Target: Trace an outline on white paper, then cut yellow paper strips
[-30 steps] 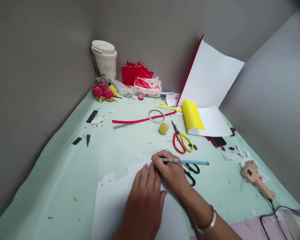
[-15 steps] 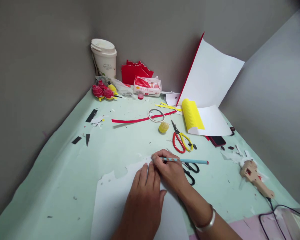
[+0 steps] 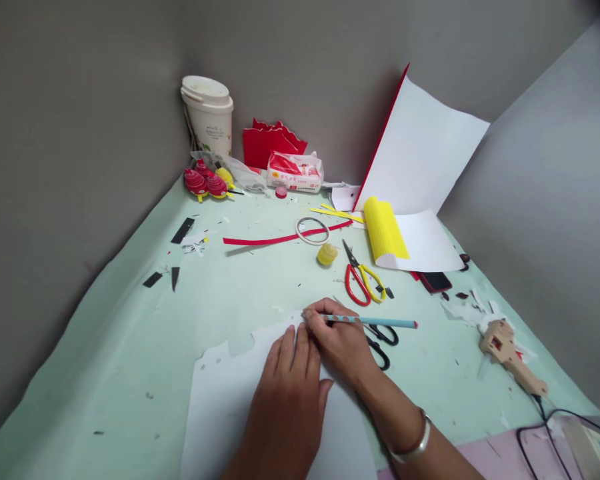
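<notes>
- two pairs of scissors: a red-and-yellow-handled pair (image 3: 361,280) and a black-handled pair (image 3: 383,341)
- one blue pencil with a red end (image 3: 370,322)
- one lidded cream paper cup (image 3: 209,115)
- one clear tape ring (image 3: 313,231)
- one long red paper strip (image 3: 280,239)
- one tan glue gun (image 3: 511,357)
- three small black paper scraps by the left wall (image 3: 176,277)
- one red-and-white tissue pack (image 3: 295,172)

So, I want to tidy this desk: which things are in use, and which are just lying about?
In use: left hand flat on the white sheet; right hand holding the pencil.

Lying about: red-yellow scissors, black scissors, glue gun, tape ring, cup.
</notes>
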Action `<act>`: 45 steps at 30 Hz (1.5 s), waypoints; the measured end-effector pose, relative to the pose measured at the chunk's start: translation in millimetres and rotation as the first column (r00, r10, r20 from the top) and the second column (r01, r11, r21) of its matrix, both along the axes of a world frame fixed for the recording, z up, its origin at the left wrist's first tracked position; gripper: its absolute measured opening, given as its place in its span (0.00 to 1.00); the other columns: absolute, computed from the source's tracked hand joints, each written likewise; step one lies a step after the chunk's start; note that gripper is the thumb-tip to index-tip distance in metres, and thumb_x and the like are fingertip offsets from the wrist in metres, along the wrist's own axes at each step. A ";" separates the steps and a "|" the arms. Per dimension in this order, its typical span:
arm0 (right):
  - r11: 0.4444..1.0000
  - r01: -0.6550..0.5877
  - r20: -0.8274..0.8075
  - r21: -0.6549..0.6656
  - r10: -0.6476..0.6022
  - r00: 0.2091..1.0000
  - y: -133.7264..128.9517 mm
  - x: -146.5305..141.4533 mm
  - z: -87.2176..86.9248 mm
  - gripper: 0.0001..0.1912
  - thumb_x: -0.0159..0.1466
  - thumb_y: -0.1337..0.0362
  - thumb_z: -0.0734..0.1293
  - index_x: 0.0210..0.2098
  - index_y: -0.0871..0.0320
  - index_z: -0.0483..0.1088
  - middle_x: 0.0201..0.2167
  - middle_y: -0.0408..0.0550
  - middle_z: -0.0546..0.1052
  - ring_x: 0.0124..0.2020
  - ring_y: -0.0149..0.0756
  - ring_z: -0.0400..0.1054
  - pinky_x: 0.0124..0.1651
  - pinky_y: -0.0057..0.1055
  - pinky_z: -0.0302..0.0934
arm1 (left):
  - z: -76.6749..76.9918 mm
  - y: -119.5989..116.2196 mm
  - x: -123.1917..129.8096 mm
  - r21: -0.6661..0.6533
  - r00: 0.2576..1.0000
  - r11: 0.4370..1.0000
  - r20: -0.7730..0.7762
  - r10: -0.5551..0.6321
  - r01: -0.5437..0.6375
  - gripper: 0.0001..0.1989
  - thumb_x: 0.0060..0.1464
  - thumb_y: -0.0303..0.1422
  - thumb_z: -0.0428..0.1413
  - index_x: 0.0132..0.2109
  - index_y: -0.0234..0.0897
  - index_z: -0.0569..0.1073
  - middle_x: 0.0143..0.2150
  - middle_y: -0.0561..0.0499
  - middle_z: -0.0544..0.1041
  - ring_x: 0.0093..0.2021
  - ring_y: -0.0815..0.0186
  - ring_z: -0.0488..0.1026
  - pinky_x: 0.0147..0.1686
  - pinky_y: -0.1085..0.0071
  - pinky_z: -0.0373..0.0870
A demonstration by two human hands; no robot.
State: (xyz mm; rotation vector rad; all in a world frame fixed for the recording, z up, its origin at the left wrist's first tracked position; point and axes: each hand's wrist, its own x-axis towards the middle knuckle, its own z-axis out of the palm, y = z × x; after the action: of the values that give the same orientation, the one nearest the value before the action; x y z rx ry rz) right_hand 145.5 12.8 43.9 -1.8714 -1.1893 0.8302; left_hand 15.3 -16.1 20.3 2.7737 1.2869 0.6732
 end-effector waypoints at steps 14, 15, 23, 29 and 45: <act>0.999 0.044 -0.003 -0.030 -0.044 0.999 -1.4 -0.8 1.7 0.06 0.59 0.62 0.64 0.29 0.54 0.72 0.23 0.38 0.74 0.27 0.33 0.67 0.33 0.28 0.60 | -1.1 0.1 -0.3 -0.003 1.000 1.000 0.005 0.006 -0.006 0.23 0.56 0.31 0.53 0.58 0.25 0.69 0.57 0.36 0.74 0.56 0.49 0.69 0.55 0.53 0.67; 0.999 0.040 0.001 -0.027 -0.040 0.999 -1.4 -0.9 1.3 0.06 0.59 0.62 0.64 0.29 0.54 0.72 0.23 0.38 0.75 0.27 0.32 0.67 0.34 0.28 0.60 | -1.2 0.0 -0.4 0.000 1.000 1.000 0.007 0.006 -0.006 0.23 0.56 0.31 0.53 0.57 0.26 0.69 0.57 0.36 0.74 0.56 0.49 0.69 0.55 0.53 0.67; 1.000 0.018 0.025 -0.023 -0.018 1.000 -0.2 -1.8 0.9 0.07 0.60 0.62 0.64 0.28 0.54 0.72 0.23 0.38 0.75 0.28 0.32 0.67 0.35 0.29 0.61 | -1.3 -0.9 0.8 0.020 1.000 1.000 0.015 0.007 -0.007 0.22 0.57 0.32 0.53 0.57 0.25 0.69 0.56 0.36 0.74 0.56 0.48 0.70 0.54 0.53 0.68; 0.999 0.017 0.030 -0.032 -0.016 0.999 0.2 -2.1 1.8 0.07 0.60 0.61 0.64 0.28 0.54 0.72 0.24 0.39 0.75 0.28 0.33 0.68 0.35 0.29 0.61 | -1.5 -0.9 0.0 0.002 1.000 1.000 0.023 0.001 -0.001 0.23 0.56 0.32 0.54 0.58 0.25 0.69 0.57 0.36 0.74 0.56 0.48 0.70 0.54 0.53 0.68; 1.000 0.013 0.030 -0.027 -0.012 0.999 0.0 -3.1 2.7 0.07 0.60 0.61 0.64 0.28 0.54 0.72 0.24 0.39 0.76 0.28 0.33 0.68 0.36 0.29 0.61 | -0.6 0.7 0.2 -0.002 1.000 1.000 0.017 -0.008 0.008 0.24 0.55 0.31 0.54 0.58 0.25 0.69 0.58 0.36 0.73 0.56 0.48 0.70 0.54 0.53 0.70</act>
State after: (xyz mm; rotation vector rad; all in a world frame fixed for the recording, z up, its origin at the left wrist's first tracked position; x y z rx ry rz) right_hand 142.4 12.8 46.6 -1.9171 -1.1886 0.8177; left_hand 15.5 -15.3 19.6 2.7646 1.2721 0.6928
